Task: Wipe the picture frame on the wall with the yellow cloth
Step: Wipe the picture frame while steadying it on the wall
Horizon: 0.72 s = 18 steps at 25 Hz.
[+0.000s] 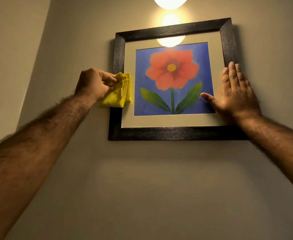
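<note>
Folded yellow cloth (118, 91) against black picture frame's (175, 133) left side

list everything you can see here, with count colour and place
frame: 1, black, hung on the wall, centre right
picture: 1, red flower with green leaves on blue, inside the frame within a beige mat
lamp: 1, glowing white, on the wall above the frame, cut off by the top edge; its glow reflects in the glass
wall: beige, fills the view, with a corner at far left
cloth: 1, yellow, folded, against the frame's left side
left hand: 1, fingers pinching the cloth
right hand: 1, open and flat on the frame's right side, thumb over the picture
</note>
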### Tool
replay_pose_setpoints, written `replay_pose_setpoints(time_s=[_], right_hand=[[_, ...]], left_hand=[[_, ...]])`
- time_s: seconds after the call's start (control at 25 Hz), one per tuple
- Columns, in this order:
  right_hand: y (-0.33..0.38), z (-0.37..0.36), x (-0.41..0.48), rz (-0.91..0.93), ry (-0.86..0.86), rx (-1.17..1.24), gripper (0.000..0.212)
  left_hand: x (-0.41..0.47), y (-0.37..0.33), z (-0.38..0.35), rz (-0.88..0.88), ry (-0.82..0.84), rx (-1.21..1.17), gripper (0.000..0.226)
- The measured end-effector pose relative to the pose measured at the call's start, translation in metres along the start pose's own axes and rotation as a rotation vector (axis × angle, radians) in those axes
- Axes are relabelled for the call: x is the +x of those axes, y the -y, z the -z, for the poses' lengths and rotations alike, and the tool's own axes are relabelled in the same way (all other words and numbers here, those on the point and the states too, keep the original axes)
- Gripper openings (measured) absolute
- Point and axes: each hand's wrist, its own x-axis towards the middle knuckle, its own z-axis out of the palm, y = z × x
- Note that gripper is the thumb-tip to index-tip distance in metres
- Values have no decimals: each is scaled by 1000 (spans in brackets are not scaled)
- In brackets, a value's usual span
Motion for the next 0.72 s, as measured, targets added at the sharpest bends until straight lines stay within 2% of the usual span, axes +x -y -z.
replay_pose_setpoints(time_s=[0.04, 0.12, 0.2, 0.24, 0.28, 0.36, 0.6, 0.72], right_hand=[[0, 0, 0, 0, 2, 1, 113], [0, 0, -1, 1, -1, 1, 113], [0, -1, 0, 6, -10, 9, 113], [0, -1, 0, 7, -12, 12, 113], [0, -2, -1, 7, -14, 13, 113], [-1, -3, -1, 6, -22, 14, 114], [-1, -2, 0, 3, 14, 15, 114], [3, 6, 2, -24, 53, -19, 115]], left_hand=[[3, 1, 0, 1, -22, 15, 39], [12, 6, 0, 69, -54, 41, 62], [18, 14, 3, 295, 18, -153, 84], [19, 16, 4, 398, 63, -282, 79], [19, 19, 3, 458, 112, -374, 64], [22, 18, 2, 472, 153, -425, 39], [19, 12, 3, 390, 115, -311, 54], [12, 10, 5, 376, 80, -315, 51]])
